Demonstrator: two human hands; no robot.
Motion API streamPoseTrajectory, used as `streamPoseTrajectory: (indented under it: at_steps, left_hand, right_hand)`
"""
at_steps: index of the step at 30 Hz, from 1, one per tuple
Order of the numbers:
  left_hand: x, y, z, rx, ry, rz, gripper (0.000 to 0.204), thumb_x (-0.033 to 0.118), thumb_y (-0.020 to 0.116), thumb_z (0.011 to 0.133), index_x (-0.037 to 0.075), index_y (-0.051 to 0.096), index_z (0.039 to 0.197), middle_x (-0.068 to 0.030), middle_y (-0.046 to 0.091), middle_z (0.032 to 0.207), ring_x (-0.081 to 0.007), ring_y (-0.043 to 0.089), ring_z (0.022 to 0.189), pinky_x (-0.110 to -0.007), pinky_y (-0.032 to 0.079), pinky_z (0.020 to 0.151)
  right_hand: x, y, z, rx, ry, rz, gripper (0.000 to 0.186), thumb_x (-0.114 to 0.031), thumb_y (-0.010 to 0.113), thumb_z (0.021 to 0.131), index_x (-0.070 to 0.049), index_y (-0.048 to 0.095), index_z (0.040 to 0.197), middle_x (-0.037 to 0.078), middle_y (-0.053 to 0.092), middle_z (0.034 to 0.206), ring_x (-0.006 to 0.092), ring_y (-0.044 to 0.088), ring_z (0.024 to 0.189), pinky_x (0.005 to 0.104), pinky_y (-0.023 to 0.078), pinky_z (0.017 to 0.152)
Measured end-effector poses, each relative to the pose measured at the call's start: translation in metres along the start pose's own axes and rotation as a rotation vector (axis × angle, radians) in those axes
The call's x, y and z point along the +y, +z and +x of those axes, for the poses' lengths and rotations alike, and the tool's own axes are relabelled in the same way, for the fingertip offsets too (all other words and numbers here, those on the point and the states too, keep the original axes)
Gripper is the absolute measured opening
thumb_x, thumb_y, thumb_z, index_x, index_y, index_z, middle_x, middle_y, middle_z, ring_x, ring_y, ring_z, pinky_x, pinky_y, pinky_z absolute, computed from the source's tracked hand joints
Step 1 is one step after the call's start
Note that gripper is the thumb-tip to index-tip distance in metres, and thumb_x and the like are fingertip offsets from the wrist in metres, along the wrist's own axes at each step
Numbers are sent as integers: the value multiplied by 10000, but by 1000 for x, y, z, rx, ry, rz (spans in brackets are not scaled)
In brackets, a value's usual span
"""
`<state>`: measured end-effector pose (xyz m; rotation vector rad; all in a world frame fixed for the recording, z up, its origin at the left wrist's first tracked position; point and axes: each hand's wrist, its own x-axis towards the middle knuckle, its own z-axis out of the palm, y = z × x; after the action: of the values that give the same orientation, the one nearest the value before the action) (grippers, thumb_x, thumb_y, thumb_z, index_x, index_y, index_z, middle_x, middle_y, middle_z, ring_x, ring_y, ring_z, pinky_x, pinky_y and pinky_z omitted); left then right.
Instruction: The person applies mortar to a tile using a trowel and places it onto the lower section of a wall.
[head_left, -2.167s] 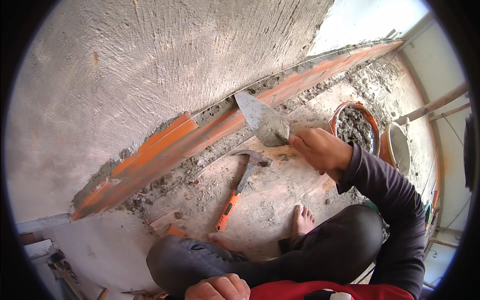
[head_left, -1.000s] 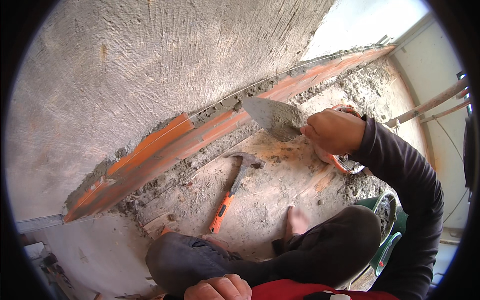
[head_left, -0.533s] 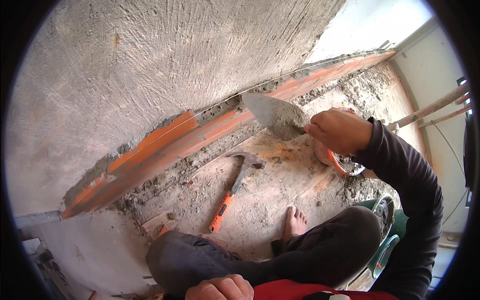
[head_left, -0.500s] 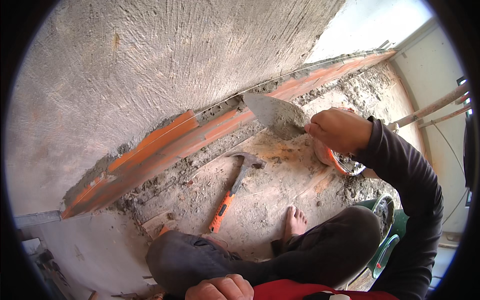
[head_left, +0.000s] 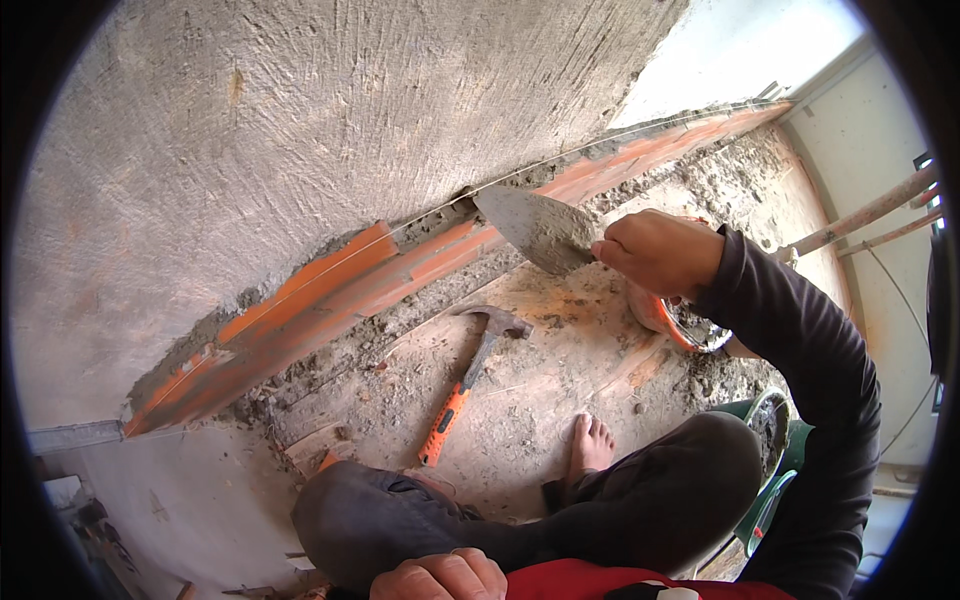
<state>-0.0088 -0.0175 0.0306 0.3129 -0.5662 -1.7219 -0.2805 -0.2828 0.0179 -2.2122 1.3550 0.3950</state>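
My right hand point(head_left: 660, 252) is closed round the handle of a pointing trowel point(head_left: 535, 228). The trowel's blade is smeared with grey mortar, and its tip reaches the mortar bed point(head_left: 440, 222) along the top of a low course of orange bricks point(head_left: 345, 270), close to a taut string line point(head_left: 540, 160). My left hand point(head_left: 440, 577) rests low by my lap with its fingers curled; its fingertips and anything in them are hidden. A claw hammer point(head_left: 445, 423) with an orange and black grip lies on the floor before my legs.
A rough plastered wall point(head_left: 330, 110) rises behind the bricks. Partly under my right forearm stands an orange bucket point(head_left: 655, 312) with mortar; a green bucket point(head_left: 768, 430) sits beside my right knee. Mortar crumbs litter the floor point(head_left: 570, 350). Poles point(head_left: 870, 205) lean at the right.
My right hand and the trowel have shifted slightly left, bringing the blade's tip further along the mortar bed. My left hand and the hammer stay put.
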Motion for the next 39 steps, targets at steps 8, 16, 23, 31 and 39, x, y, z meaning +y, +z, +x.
streamPoseTrajectory:
  at_steps: [8,16,23,31,39]
  left_hand:
    - [-7,-26,-16,-128,-20,-70,182,177,550,984,57,557,1121,-171,599,1054,-283,553,949,-448,447,823]
    - [-1,5,1,5,-27,3,288,285,611,852,62,582,1033,-102,578,948,-195,489,831,-312,400,733]
    - [0,7,-1,45,-5,30,255,272,580,870,67,583,1023,-101,577,943,-194,487,829,-312,400,733]
    - [-5,9,2,43,-65,27,237,267,550,877,70,580,1005,-94,574,941,-191,478,829,-312,397,739]
    - [-7,11,0,6,-21,3,287,285,602,835,69,588,1023,-97,578,950,-196,483,829,-309,397,736]
  right_hand:
    - [-1,8,-3,-52,46,214,475,-304,431,1023,75,616,805,207,599,651,344,594,577,444,493,618]
    - [-19,18,-12,-128,175,536,481,-338,419,1052,10,539,742,33,488,517,150,525,405,313,458,414]
    - [14,81,-63,-57,234,1100,424,-329,405,1044,-51,512,741,28,490,582,139,464,421,304,419,404]
    - [16,87,-76,109,147,1018,334,-261,394,1037,-20,491,828,36,487,622,147,490,447,309,426,392]
    - [4,45,-25,-50,402,1019,350,-302,419,1028,-35,511,822,41,493,639,153,516,454,317,473,397]
